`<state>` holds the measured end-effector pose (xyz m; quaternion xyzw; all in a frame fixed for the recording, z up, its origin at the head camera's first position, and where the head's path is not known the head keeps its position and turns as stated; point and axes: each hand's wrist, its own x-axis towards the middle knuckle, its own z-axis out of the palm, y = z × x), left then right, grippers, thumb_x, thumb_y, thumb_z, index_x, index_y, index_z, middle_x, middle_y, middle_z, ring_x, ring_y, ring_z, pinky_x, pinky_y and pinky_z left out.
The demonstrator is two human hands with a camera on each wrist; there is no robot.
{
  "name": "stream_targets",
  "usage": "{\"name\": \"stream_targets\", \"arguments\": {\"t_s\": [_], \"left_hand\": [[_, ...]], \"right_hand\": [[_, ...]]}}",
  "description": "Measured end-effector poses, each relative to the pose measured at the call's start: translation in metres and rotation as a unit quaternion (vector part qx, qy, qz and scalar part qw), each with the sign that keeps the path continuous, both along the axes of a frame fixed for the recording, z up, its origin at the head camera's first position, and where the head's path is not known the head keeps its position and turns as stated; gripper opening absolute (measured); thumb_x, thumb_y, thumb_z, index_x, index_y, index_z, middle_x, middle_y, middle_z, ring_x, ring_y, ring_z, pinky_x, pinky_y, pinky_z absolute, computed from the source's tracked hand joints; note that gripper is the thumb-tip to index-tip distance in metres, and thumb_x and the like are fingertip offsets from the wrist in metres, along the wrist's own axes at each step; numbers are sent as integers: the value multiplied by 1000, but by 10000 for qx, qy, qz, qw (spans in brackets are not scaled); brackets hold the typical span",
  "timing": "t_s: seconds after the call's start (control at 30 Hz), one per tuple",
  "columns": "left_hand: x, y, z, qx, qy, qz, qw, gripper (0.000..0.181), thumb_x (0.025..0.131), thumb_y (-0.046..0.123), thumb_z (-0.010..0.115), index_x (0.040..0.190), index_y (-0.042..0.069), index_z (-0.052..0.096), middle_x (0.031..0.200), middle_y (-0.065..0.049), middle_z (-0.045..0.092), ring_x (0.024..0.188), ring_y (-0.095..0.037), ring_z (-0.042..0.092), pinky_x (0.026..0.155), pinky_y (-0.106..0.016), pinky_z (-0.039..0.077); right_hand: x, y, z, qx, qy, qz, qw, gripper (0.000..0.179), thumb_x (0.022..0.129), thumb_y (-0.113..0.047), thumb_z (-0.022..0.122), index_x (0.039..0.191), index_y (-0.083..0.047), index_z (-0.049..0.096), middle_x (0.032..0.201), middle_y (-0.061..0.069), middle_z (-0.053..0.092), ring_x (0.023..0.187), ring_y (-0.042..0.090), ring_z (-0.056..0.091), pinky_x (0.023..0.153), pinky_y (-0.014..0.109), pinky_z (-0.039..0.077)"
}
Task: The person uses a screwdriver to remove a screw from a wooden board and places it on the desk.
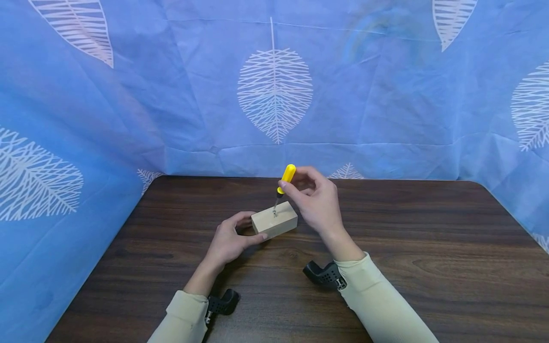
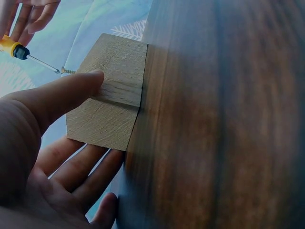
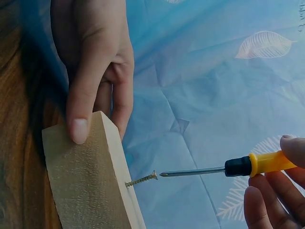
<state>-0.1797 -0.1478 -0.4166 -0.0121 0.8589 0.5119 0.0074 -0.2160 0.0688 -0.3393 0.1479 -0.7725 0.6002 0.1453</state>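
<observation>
A pale wooden block (image 1: 280,225) lies on the dark table, gripped at its left end by my left hand (image 1: 229,240), thumb on the near side and fingers behind. From its top face a screw (image 3: 141,180) stands up, its threads largely exposed. My right hand (image 1: 316,197) pinches the yellow handle of a screwdriver (image 1: 286,178) between thumb and fingers. In the right wrist view the screwdriver's tip is just short of the screw head, with a small gap between them; the left wrist view shows the tip close by the head too.
A dark wood-grain table (image 1: 411,257) spreads around the block. Behind and to the sides hangs a blue cloth (image 1: 193,85) with white leaf prints. Each wrist wears a black camera mount, the left one (image 1: 224,302) and the right one (image 1: 322,275) both low over the table.
</observation>
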Motion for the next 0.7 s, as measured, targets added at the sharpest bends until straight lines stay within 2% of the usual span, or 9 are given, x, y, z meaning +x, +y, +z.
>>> {"name": "stream_targets", "arguments": {"t_s": [0.7], "left_hand": [[0,0,0,15,-78,1,10000,55,87,27,92,138,22,72,138,-7,74,136,-33,62,113,-63,46]], "right_hand": [[2,0,1,137,28,87,9999,31,94,-19,86,121,-8,75,110,11,77,94,17,71,75,20,59]]}}
